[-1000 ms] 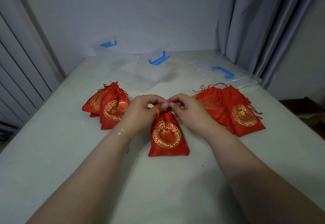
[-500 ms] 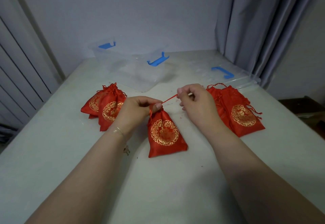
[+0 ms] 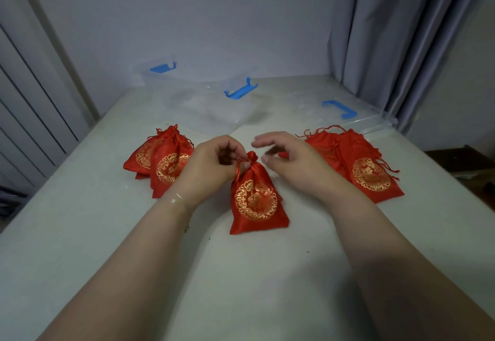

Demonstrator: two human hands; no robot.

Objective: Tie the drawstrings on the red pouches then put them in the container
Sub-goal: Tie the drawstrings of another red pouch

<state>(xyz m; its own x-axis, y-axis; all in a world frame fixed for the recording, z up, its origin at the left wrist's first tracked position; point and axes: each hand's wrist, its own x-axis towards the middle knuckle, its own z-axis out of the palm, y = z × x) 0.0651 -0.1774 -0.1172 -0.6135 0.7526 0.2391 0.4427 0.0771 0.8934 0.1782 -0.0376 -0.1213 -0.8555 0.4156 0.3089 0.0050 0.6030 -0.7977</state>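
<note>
A red pouch (image 3: 257,201) with a gold round pattern lies on the white table (image 3: 80,233) in front of me, its neck gathered tight. My left hand (image 3: 214,164) pinches the drawstring at the pouch's neck. Just right of the neck hovers my right hand (image 3: 289,161), fingers loosely spread and blurred, holding nothing that I can make out. A pile of red pouches (image 3: 163,161) lies to the left with gathered necks. Another pile of red pouches (image 3: 359,164) lies to the right, drawstrings loose. The clear container (image 3: 203,99) with blue latches stands behind.
A clear lid (image 3: 345,116) with a blue latch lies at the back right of the table. Grey curtains (image 3: 401,33) hang at the right, and a wall is close behind the table. A dark surface sits beyond the table's right edge.
My right hand had pulled the drawstring out to the right; it has now let go and come back near the neck. The neck is now cinched tight. The left hand kept its pinch.
</note>
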